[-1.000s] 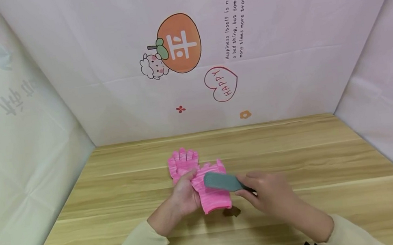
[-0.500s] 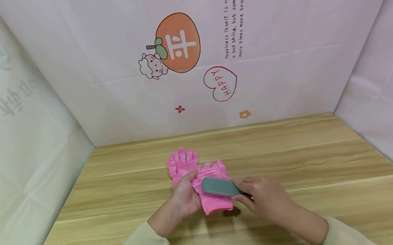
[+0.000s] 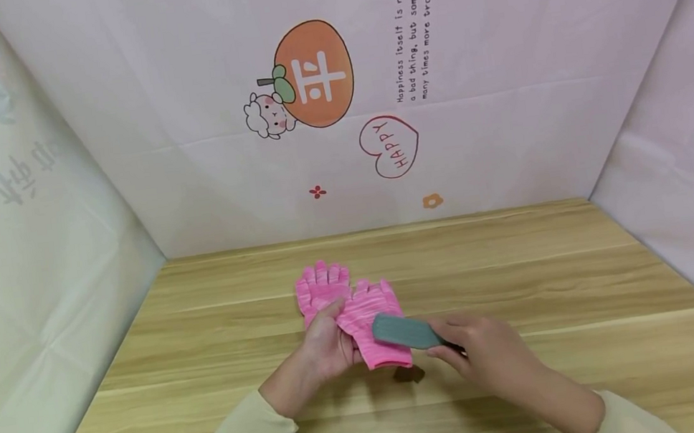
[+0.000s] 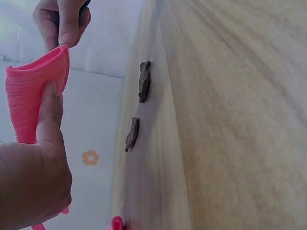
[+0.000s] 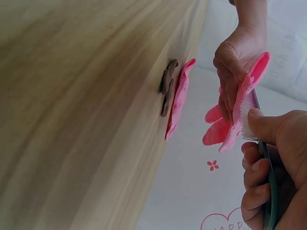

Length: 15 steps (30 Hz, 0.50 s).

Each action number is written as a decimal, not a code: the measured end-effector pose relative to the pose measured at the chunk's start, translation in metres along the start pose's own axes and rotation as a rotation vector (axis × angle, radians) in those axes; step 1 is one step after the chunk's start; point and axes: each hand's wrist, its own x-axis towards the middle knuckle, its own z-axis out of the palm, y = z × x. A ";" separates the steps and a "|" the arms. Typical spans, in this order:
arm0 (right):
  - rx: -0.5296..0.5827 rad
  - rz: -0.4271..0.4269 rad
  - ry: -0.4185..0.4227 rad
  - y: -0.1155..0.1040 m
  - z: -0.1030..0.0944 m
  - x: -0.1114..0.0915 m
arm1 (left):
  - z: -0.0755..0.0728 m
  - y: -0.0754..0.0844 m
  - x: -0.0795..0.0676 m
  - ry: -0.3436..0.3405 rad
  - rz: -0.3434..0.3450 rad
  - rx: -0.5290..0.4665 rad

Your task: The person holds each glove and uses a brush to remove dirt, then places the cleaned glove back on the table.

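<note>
A pink knit glove point(image 3: 359, 316) is raised off the table in my left hand point(image 3: 320, 355), the thumb on top and the other fingers behind it. Its cuff opening shows in the left wrist view. My right hand point(image 3: 492, 354) grips the dark handle of a green-grey brush point(image 3: 405, 332). In the right wrist view, white bristles point(image 5: 246, 111) touch the held glove's surface. A second pink glove point(image 3: 321, 284) lies flat on the table, partly covered by the left hand and the held glove.
Dark brown crumpled pieces point(image 4: 144, 82) lie on the wood-grain table point(image 3: 523, 274) below the held glove. A white printed sheet point(image 3: 491, 119) stands behind the table, and further white sheets rise at both sides.
The brush moved left and down across the held glove, then back to the right. The held glove's cuff shifted slightly up and right. The left hand stays nearly in place.
</note>
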 end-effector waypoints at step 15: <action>-0.024 0.046 0.001 0.013 -0.007 -0.014 | 0.002 0.006 0.002 -0.002 -0.010 -0.016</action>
